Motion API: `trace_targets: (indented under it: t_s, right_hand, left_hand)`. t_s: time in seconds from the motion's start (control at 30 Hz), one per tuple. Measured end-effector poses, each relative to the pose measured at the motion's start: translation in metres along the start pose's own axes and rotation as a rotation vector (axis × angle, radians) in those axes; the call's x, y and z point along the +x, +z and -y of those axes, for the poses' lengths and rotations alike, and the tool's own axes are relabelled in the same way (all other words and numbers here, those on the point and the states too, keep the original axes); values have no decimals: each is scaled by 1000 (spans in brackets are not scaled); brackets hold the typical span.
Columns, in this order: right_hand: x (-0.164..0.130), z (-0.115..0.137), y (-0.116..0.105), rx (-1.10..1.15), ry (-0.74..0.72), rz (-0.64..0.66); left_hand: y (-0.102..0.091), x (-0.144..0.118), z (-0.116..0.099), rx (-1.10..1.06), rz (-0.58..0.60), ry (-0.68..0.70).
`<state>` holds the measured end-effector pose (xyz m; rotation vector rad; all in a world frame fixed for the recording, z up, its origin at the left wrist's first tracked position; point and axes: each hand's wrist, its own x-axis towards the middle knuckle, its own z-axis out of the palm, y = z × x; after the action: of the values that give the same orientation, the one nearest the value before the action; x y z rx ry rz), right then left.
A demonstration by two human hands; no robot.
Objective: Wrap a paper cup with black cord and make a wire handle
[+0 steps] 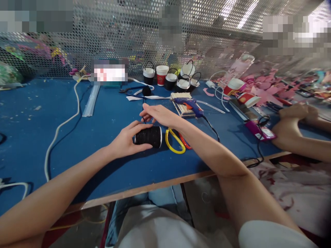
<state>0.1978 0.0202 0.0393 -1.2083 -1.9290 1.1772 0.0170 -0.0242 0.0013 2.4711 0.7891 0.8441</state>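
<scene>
While the left hand wraps around a black spool lying on its side on the blue table, the right hand hovers just above and behind it, fingers pinched on what appears to be a thin black cord running up from the spool toward the far side of the table; the strand is too fine to trace fully. Left-hand fingers curl over the top of the spool and the thumb presses its near side, so the grip is closed; the right hand is closed in a pinch. Scissors with a yellow and a red loop lie touching the spool's right end, and a blue glue gun rests on a bundle of wooden sticks just beyond the right hand. Farther back stand small black and white cups with wire handles, against a perforated screen. Another person's hands rest at the right edge. Judged from this arrangement, drawing cord off goes best with the spool held lightly enough to turn, the pull kept level and straight away from it, and the strand kept clear of the scissors.
</scene>
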Motion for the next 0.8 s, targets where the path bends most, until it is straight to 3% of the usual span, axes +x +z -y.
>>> trace_targets:
  t_s: [0.1,0.23,0.3,0.4,0.53,0.8]
  right_hand:
    - [-10,-4,-24,-230,-55,-243]
    - [-34,-12,-78,-400,-34,-657]
    - [-45,-22,-104,-504,-2,-744]
    - [-55,-40,-127,-784,124,-691]
    - [-57,-61,-126,-1001,302,-456]
    - [-53,-81,-112,-863,304,-603]
  left_hand:
    - [-1,1,1,-34,-20,-52]
    - [0,2,6,-110,-95,-154]
    - [0,2,8,-155,-132,-215]
    - [1,2,9,-189,-163,-259]
    - [0,2,8,-118,-168,-255]
    - [-1,3,9,-81,-141,-239]
